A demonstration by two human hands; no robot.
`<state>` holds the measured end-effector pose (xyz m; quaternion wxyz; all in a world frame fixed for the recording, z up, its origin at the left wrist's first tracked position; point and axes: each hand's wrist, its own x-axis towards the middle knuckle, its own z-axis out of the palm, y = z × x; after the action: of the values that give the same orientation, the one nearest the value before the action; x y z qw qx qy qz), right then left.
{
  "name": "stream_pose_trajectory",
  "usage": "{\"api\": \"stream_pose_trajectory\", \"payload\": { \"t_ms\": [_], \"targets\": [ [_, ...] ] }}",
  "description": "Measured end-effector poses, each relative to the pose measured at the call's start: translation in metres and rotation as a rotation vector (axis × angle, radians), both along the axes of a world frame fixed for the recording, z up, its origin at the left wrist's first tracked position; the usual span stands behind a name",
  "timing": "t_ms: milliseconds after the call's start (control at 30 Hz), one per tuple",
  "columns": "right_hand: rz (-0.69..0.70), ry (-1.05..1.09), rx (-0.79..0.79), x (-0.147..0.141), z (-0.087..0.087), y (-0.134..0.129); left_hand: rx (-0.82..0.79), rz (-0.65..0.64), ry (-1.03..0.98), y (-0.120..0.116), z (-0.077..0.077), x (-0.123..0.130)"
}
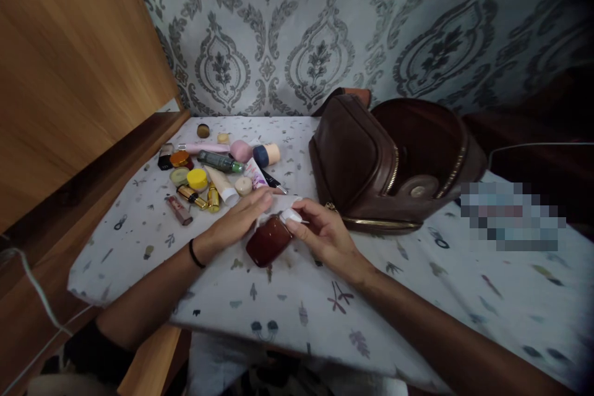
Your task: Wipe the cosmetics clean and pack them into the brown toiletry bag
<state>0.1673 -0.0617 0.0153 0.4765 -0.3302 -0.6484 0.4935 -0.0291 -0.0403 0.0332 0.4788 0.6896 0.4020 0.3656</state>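
Note:
A reddish-brown, see-through bottle [269, 241] with a white pump top [292, 216] lies tilted just above the patterned cloth, its base towards me. My right hand [327, 232] grips it by the pump top, thumb and fingers closed round the white part. Against the bottle's far side, my left hand [244, 216] has a thin white tissue [278, 203] under its fingers; part of the tissue is hidden behind the bottle. Close beyond the left hand lie a beige tube [221, 185], a white-and-purple tube [255, 172] and a small round cream jar [243, 185].
A brown leather bag [357, 148] stands unzipped at right. Several cosmetics lie at left, among them a yellow-lidded jar [197, 179], a green bottle [218, 161] and a lip gloss tube [179, 210]. A wooden panel [78, 74] rises on the left; a blurred-out item [510, 213] lies far right.

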Motion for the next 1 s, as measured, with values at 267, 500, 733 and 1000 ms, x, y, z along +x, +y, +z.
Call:
{"api": "stream_pose_trajectory", "payload": {
  "t_ms": [267, 500, 733, 1000],
  "targets": [
    [-0.084, 0.014, 0.029, -0.001, 0.000, 0.003, -0.109, -0.391, 0.065, -0.002, 0.011, -0.009],
    [-0.125, 0.067, -0.028, 0.000, 0.004, 0.004, 0.042, -0.385, 0.082, -0.004, 0.009, -0.004],
    [-0.143, 0.186, -0.159, 0.000, 0.005, 0.005, -0.002, -0.267, 0.029, -0.011, 0.010, 0.002],
    [-0.195, 0.240, -0.182, 0.002, 0.007, 0.007, 0.209, -0.053, 0.256, -0.013, 0.006, 0.008]
  ]
}}
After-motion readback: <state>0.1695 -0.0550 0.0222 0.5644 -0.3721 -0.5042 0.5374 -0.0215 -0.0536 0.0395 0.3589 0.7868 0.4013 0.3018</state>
